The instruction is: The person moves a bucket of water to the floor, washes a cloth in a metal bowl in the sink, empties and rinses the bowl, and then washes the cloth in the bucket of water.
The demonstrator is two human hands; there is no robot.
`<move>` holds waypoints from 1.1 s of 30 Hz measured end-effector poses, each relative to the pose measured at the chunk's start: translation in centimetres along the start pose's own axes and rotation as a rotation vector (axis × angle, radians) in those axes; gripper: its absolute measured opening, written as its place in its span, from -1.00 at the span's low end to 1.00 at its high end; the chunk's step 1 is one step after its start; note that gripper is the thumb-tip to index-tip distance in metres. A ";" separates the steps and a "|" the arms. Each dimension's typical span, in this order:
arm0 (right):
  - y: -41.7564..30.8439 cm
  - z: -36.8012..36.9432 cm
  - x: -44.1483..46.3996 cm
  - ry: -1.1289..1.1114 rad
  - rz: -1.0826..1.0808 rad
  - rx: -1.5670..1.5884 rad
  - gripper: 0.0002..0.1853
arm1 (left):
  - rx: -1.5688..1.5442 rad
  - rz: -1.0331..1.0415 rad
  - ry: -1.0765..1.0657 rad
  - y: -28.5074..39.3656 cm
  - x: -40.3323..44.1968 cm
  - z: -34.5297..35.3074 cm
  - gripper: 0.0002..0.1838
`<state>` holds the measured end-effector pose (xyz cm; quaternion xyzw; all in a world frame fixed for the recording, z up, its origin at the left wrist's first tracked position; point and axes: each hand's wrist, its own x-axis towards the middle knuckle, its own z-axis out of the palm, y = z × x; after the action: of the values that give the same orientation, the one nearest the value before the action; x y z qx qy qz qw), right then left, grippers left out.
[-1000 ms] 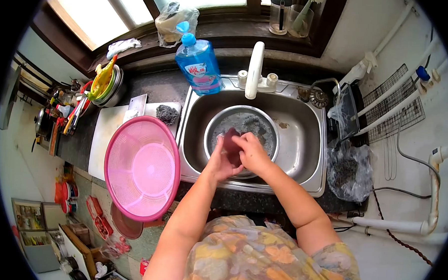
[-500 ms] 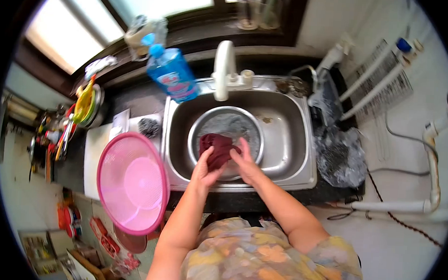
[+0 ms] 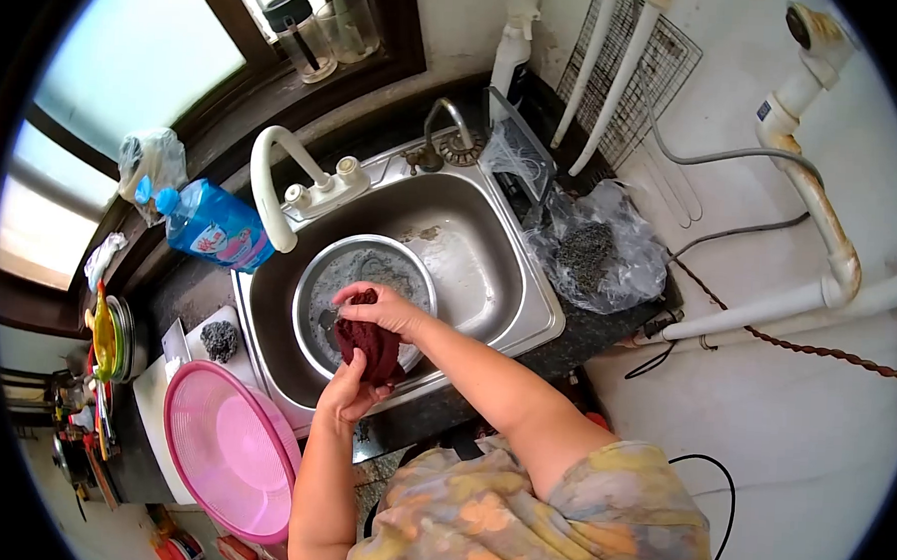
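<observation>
Dark red cloth (image 3: 373, 349) bunched up over near side of metal bowl (image 3: 303, 339) in sink (image 3: 468, 281). Left hand (image 3: 347, 394) grips low part, right hand (image 3: 392, 315) pinches top. Step now looks like working cloth with both hands. Next move needs snug hold; cloth may slip.

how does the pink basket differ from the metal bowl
The pink basket has a perforated wall, while the metal bowl has a solid, silvery one. The pink basket is beside the sink; the metal bowl sits inside it, holding sudsy water. Both are round and open-topped.
</observation>
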<state>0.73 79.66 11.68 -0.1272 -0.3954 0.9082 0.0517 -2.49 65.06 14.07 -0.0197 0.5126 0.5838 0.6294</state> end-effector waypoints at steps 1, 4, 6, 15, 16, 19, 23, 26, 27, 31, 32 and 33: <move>-0.2 -0.1 0.2 0.014 -0.034 -0.154 -0.77 | 0.026 0.070 -0.006 0.3 -0.3 0.7 -0.43; -0.6 0.3 0.4 0.025 -0.202 -0.579 -0.79 | 0.351 0.016 0.169 0.9 0.5 1.1 -0.49; 0.9 0.0 1.3 0.041 -0.221 -0.679 -0.79 | 0.446 0.042 0.260 1.1 1.1 1.5 -0.60; 3.1 3.1 1.8 0.417 -0.246 -1.380 -0.84 | 1.336 0.269 0.671 0.4 2.4 -0.8 -0.33; 3.1 3.3 1.7 0.439 -0.283 -1.382 -0.83 | 1.273 0.331 0.693 0.1 2.5 -0.9 -0.35; 2.8 3.3 1.7 0.485 -0.266 -1.467 -0.78 | 1.024 0.523 0.515 -0.7 3.2 -1.2 -0.22; 2.4 3.7 1.8 0.434 -0.250 -1.444 -0.57 | 0.907 0.538 0.579 -1.1 4.0 -1.7 -0.20; 1.7 2.9 2.2 0.262 -0.172 -1.132 -0.40 | 0.690 0.523 0.415 -0.1 3.2 -2.3 -0.45; 1.2 2.6 2.3 0.210 -0.083 -0.852 -0.38 | 0.543 0.480 0.424 0.3 2.5 -1.7 -0.53; -1.5 2.7 1.5 -0.013 -0.033 -0.313 -0.42 | 0.138 0.331 0.293 1.4 1.0 -1.2 -0.60; -1.5 2.2 1.5 -0.056 -0.033 -0.314 -0.36 | -0.019 0.288 0.228 1.4 0.8 -1.1 -0.58; -0.9 1.0 2.0 -0.103 -0.028 -0.195 -0.29 | -0.104 0.226 0.157 1.4 0.5 -0.9 -0.58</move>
<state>-1.45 79.92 12.66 -0.0793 -0.4856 0.8700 0.0315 -4.23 65.28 14.10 -0.0404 0.5282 0.6734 0.5157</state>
